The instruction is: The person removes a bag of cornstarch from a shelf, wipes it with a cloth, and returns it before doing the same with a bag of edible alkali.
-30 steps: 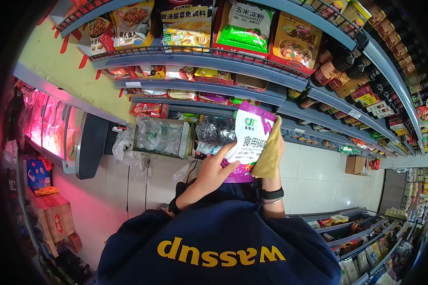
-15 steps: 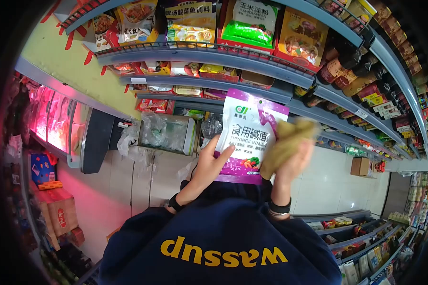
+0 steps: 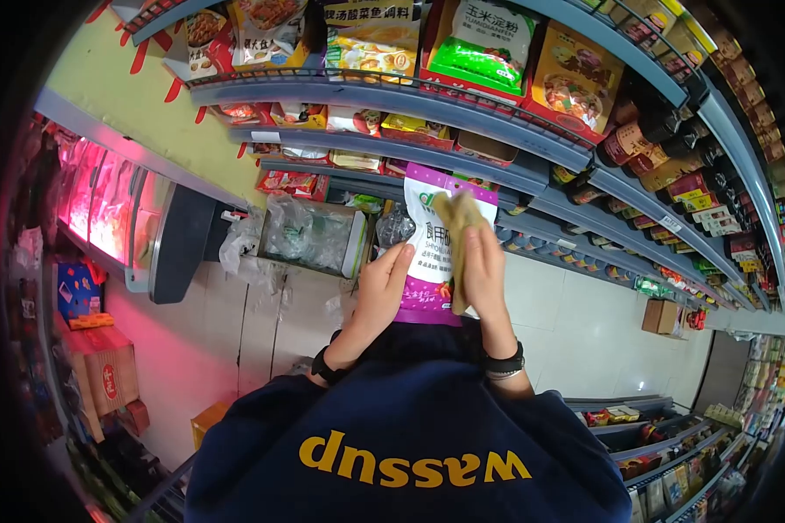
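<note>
Two hands are raised above your navy sweatshirt point(image 3: 410, 410). Your left hand point(image 3: 382, 288) pinches the purple-and-white pouch point(image 3: 429, 261) by its left edge, thumb on the front. Just right of it, your right hand point(image 3: 484, 266) closes on a yellow cloth point(image 3: 458, 227), pressed against the pouch's face. Beyond both hands is a grey shelf point(image 3: 366, 100) of packets.
</note>
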A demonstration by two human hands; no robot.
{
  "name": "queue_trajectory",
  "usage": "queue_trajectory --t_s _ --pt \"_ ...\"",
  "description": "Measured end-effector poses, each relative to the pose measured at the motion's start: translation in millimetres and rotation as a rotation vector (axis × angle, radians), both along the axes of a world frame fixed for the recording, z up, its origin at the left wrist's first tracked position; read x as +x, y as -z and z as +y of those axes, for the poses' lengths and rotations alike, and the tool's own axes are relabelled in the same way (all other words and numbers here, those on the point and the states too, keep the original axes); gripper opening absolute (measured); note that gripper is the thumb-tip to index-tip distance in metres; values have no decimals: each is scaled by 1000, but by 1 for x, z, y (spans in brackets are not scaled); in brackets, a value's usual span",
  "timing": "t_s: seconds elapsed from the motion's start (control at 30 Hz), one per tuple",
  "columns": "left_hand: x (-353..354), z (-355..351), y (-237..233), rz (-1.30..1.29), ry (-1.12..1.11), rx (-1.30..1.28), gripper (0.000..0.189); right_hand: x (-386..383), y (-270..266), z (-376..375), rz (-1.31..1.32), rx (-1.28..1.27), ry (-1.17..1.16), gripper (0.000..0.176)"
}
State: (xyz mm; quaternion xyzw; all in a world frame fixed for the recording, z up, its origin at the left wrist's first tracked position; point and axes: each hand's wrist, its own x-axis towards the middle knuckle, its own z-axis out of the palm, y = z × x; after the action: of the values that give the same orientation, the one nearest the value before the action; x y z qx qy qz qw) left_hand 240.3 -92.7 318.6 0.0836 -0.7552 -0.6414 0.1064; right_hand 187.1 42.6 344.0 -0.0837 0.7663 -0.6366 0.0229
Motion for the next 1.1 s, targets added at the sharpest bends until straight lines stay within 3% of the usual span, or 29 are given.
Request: queue_trajectory --t_s 0.07,0.13,0.2,0.27,0.37,0.43,0.5,0.6,0.7,0.87,1.1 --pt "4 -2 2 -25 2 -6 25 1 4 3 -97 -96 6 30" --pt "4 -2 -3 -25 21 -6 24 5 -4 -1 31 -96 -25 29" --pt "6 -1 -7 -20 11 7 24 13 -9 -6 171 100 -207 27" --pt "5 -4 -8 -8 -3 16 23 15 -14 -17 578 318 -281 30" --pt "6 -12 -8 191 -98 18 22 28 -11 -17 633 381 -414 35" --pt "9 -22 -17 3 -63 213 23 36 -6 -13 634 390 -465 36" --pt "12 -27 -12 -14 -81 161 24 42 -7 -9 607 423 -537 39" --pt "10 -23 -14 26 -78 140 24 39 -4 -9 580 404 -510 46" --pt "12 -20 -25 -32 -21 -51 22 38 -11 -18 533 428 -449 51" --pt "15 -21 -29 145 43 -341 14 16 -23 -31 517 365 -446 46" --pt "12 -22 -26 176 43 -299 17 18 -27 -42 549 350 -244 49"
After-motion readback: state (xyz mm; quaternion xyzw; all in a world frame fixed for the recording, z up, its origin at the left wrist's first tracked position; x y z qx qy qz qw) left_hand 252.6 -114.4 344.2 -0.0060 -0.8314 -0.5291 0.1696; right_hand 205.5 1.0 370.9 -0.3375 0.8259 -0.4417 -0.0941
